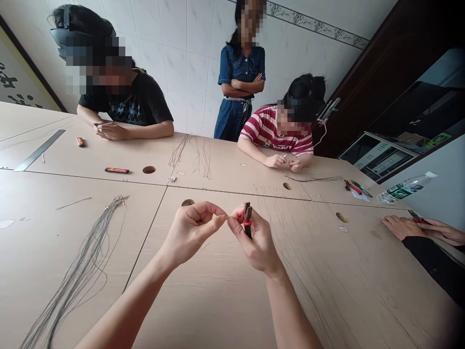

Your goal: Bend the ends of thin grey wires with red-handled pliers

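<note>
My left hand is closed in a pinch, its thumb and forefinger meeting my right fingertips in front of me. What the left fingers grip is too small to make out. My right hand is wrapped round a pair of pliers with red and black handles, jaws pointing up. Its thumb and forefinger also pinch at the same tiny spot. To the left lies a bundle of thin grey cords with small metal ends. More fine cords stretch over the table to the right of my hands.
Across the table two people work, and another stands behind with folded arms. At right, a co-worker's hands hold a tool. A steel ruler, a red-and-black knife, a water bottle and several round table holes are about.
</note>
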Motion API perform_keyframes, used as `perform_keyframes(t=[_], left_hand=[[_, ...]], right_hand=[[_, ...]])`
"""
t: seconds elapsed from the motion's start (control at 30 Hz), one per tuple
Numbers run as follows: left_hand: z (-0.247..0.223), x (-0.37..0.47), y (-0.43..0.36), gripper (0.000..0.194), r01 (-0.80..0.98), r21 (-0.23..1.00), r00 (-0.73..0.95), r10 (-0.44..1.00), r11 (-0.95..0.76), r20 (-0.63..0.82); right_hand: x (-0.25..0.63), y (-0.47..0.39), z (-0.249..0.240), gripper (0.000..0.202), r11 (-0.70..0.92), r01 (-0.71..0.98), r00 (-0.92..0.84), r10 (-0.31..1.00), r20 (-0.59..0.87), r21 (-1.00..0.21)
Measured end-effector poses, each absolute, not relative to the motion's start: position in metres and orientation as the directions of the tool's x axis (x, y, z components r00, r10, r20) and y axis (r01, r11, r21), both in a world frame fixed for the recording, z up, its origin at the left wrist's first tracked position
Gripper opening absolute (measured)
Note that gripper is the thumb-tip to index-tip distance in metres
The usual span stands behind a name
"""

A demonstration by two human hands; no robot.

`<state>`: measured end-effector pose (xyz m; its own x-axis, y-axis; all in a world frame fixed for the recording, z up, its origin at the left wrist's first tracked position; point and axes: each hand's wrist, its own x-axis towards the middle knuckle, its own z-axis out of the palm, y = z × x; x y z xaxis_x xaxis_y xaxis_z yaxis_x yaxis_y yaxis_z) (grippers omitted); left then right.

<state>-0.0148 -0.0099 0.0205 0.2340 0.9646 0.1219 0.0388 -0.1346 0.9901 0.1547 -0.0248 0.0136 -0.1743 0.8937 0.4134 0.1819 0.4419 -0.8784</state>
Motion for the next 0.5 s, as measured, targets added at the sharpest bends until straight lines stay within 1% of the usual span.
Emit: perform_keyframes(t=[0.17,0.33,0.5], left_hand=[[0.0201,-0.0149,-0.0105,0.028,0.077,0.987,0.237,0.964,-0.144,0.122],[0.0216,-0.013,-0.0136,0.024,0.124,0.967,0.238,0.953,-0.223,0.189],[0.0214,-0.0097,-0.0161,0.022,0.23,0.932,0.227,0.947,-0.28,0.228]], right_hand=[[0.1527,-0.0261,0.0157,0.02,0.4,0.165,-0.174,0.912,0.372,-0.902],[0.1528,-0.028,0.0192,0.025,0.317,0.15,-0.181,0.94,0.289,-0.936],[0.1562,-0.0279,0.0198,0.026,0.217,0.076,-0.214,0.957,0.197,-0.973]])
